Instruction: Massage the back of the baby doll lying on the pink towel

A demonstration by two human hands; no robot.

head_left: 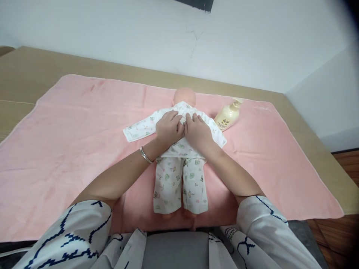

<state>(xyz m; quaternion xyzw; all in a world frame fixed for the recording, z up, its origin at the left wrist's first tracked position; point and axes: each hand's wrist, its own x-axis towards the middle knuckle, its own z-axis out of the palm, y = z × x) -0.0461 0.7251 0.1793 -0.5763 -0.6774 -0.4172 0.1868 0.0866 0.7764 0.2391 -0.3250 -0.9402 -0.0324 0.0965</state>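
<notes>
A baby doll [184, 96] lies with its bald head toward the wall, dressed in a white printed top [143, 125] and matching printed trousers [168, 185]. My left hand [169, 129], with a silver bangle on its wrist, rests on the left of the doll's upper body. Beside it, my right hand [198, 130] lies flat on the right of the same top, fingers stretched toward the head. The two hands almost meet at the middle, and both look empty. Part of the top's front is hidden beneath them.
A cream pump bottle [227, 115] lies tilted beside the doll's right sleeve. Under everything spreads a pink mat [84, 149] on a wooden table [112, 65]. A white wall [126, 33] rises behind the table.
</notes>
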